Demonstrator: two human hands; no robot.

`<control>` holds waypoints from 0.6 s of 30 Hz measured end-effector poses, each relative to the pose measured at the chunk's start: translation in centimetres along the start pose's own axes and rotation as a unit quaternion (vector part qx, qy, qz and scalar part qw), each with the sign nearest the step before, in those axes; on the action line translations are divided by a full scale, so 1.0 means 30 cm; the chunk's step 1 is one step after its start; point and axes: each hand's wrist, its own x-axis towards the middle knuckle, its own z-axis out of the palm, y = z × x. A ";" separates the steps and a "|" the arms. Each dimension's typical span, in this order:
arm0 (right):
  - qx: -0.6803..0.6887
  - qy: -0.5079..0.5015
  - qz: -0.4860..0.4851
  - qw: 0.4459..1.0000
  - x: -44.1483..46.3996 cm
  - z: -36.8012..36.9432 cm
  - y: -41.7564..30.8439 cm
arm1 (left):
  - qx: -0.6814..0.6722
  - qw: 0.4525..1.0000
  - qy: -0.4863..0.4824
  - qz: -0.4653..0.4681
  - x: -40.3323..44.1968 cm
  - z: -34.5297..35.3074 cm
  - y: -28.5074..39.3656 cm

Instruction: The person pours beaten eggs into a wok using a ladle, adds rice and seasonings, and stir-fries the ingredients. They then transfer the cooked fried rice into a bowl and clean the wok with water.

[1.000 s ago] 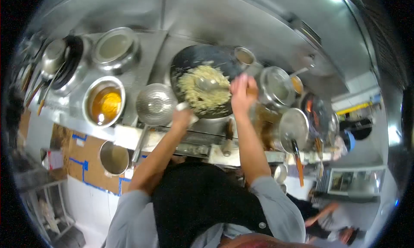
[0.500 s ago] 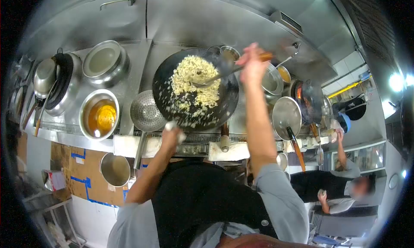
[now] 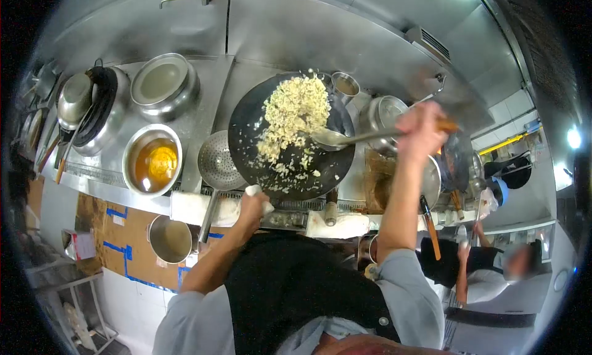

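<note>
A dark wok (image 3: 246, 142) holds pale chopped food (image 3: 296, 108), bunched toward its upper middle with loose bits scattered below. My left hand (image 3: 250, 208) is closed on a white cloth (image 3: 266, 207) at the wok's lower left edge. Held in my right hand (image 3: 422, 130), right of the wok, is a long-handled ladle (image 3: 377, 135) with a wooden grip end. The ladle's bowl reaches over the right part of the wok, beside the food. A perforated strainer (image 3: 219, 160) rests just left of the wok.
On the left are a bowl of orange liquid (image 3: 153, 160), a lidded metal pot (image 3: 161, 80) and a hanging pot (image 3: 171, 239). A small metal container (image 3: 345, 85) stands behind the wok. Another wok (image 3: 455, 157) lies far right; a co-worker (image 3: 475, 262) stands at lower right.
My right hand has moved right with the ladle, whose bowl has shifted from the food toward the wok's right side. The food has spread and bunched upward. My left hand stays at the wok's edge.
</note>
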 end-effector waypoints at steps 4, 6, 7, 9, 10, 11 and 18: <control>0.135 0.041 -0.043 0.989 -0.166 -0.116 0.239 | -0.015 1.000 0.025 -0.011 0.095 0.091 0.061; 0.111 -0.036 -0.031 0.993 -0.193 -0.046 0.274 | 0.053 0.998 0.012 -0.015 0.190 0.111 0.073; 0.095 -0.071 -0.024 0.993 -0.206 -0.026 0.283 | 0.077 0.997 0.022 -0.015 0.200 0.122 0.062; 0.074 -0.153 -0.017 0.985 -0.172 0.038 0.299 | 0.095 0.995 0.043 0.001 0.224 0.173 0.099; 0.112 -0.158 -0.033 0.981 -0.128 0.007 0.247 | 0.091 0.995 0.050 0.009 0.242 0.191 0.100; 0.165 -0.154 -0.035 0.974 -0.132 0.004 0.271 | 0.067 0.996 0.049 0.021 0.269 0.200 0.079; 0.074 -0.173 0.028 0.982 -0.099 0.114 0.332 | 0.058 0.993 0.100 0.033 0.300 0.250 0.063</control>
